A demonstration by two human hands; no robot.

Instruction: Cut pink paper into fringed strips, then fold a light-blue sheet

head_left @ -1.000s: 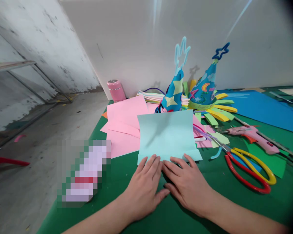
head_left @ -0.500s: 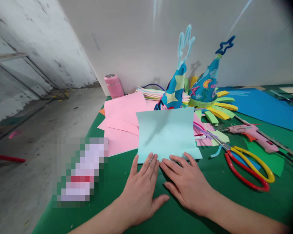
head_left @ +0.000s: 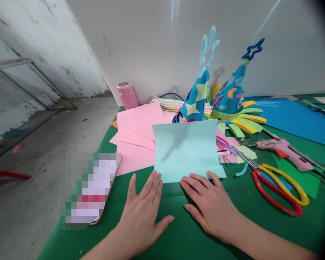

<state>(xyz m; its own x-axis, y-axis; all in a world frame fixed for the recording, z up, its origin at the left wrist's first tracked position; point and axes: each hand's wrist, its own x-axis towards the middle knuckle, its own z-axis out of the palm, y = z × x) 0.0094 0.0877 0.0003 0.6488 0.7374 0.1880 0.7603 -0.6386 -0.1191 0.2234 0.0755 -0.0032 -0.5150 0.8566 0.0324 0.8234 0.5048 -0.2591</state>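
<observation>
A light blue sheet of paper point(head_left: 186, 148) lies in front of me, its far part curving upward and its near edge flat on the green table point(head_left: 178, 238). My left hand point(head_left: 143, 209) is spread with fingers stretched, its fingertips at the sheet's near left corner. Flat over the near edge, right of the middle, rests my right hand point(head_left: 208, 202), fingers extended and thumb apart. Neither hand grips anything. Red and yellow handled scissors point(head_left: 276, 187) lie to the right of my right hand. A phone point(head_left: 97, 191), its screen blurred out, is left of my left hand.
Pink paper sheets point(head_left: 137, 122) lie behind on the left, near a pink bottle point(head_left: 127, 95). Two decorated cone hats point(head_left: 196, 99) stand at the back. A pink glue gun point(head_left: 285, 150) and blue sheets point(head_left: 300, 119) are on the right.
My left hand has slid left along the sheet's near edge, toward its corner, and away from my right hand. The right hand stays pressed near the same part of the edge.
</observation>
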